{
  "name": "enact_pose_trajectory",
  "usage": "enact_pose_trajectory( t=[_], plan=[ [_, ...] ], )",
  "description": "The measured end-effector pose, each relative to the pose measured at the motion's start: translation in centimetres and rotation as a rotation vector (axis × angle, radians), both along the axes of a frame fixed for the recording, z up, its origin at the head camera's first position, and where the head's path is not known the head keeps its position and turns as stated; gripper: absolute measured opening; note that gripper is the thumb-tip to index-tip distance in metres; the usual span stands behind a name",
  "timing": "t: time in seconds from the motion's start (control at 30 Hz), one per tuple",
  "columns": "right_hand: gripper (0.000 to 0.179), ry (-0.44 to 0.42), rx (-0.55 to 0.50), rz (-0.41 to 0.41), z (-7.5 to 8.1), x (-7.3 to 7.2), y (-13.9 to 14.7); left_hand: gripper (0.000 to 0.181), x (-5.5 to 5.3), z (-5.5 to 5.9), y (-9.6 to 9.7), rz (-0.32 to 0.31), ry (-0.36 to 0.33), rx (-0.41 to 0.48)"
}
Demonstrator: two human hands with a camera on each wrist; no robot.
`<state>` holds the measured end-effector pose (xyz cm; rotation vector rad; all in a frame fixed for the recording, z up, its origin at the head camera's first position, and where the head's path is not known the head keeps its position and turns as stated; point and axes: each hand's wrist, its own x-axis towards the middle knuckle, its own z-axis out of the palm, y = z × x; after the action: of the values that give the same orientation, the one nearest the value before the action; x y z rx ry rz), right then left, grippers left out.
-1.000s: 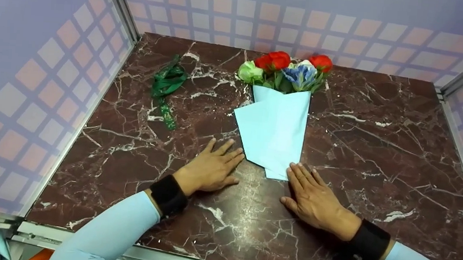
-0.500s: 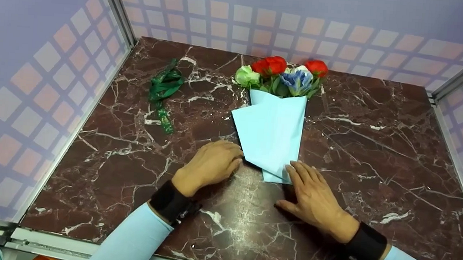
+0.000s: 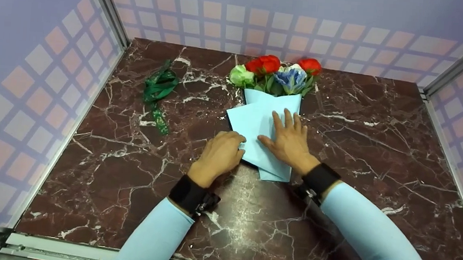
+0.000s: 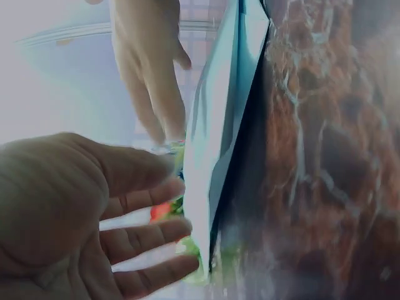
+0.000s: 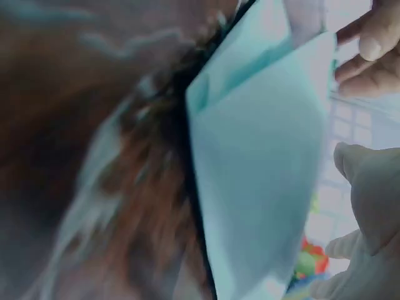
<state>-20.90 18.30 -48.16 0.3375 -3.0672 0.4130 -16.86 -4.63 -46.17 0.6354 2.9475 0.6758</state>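
A bouquet of red flowers (image 3: 265, 64), a blue flower (image 3: 290, 78) and a light green one (image 3: 241, 76) lies on the table, its lower part wrapped in light blue paper (image 3: 252, 117). My right hand (image 3: 289, 142) is over the middle of the wrap, fingers spread and pointing toward the blooms. At the wrap's lower left edge is my left hand (image 3: 221, 153), fingers loosely bent with the tips right at the paper. Both wrist views show the folded paper (image 4: 215, 125) standing a little thick above the tabletop, the fingers relaxed and not wrapped round it.
A loose bundle of green ribbon (image 3: 160, 86) lies at the back left of the dark red marble-patterned table (image 3: 372, 156). Tile-printed panels (image 3: 235, 20) border the back and sides. A metal rail (image 3: 60, 248) runs along the front edge.
My right hand has left the wrap's lower right corner and moved up and left over its middle. My left hand's fingers, flat on the table before, now bend at the paper's left edge.
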Motion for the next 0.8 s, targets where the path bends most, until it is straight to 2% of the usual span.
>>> enact_pose_trajectory(
  t=[0.1, 0.2, 0.47, 0.6, 0.8],
  plan=[
    [0.090, -0.123, 0.033, -0.011, -0.5, -0.7, -1.1, 0.037, 0.0, -0.6, -0.1, 0.000, -0.022, -0.027],
    [0.088, -0.191, 0.044, -0.015, -0.6, -0.8, -1.5, 0.038, 0.0, -0.8, -0.3, -0.006, -0.046, -0.049],
    [0.086, -0.268, 0.021, -0.027, -0.1, -1.1, -0.4, 0.043, 0.2, -0.7, -0.3, -0.038, -0.097, -0.076],
    [0.086, -0.297, 0.011, -0.033, 0.1, -1.2, 1.3, 0.045, 0.4, -0.9, -0.1, -0.040, -0.135, -0.095],
    [0.087, -0.327, -0.001, -0.054, 0.4, -1.0, 4.6, 0.044, 0.3, -1.3, 0.0, -0.049, -0.132, -0.118]
  ],
)
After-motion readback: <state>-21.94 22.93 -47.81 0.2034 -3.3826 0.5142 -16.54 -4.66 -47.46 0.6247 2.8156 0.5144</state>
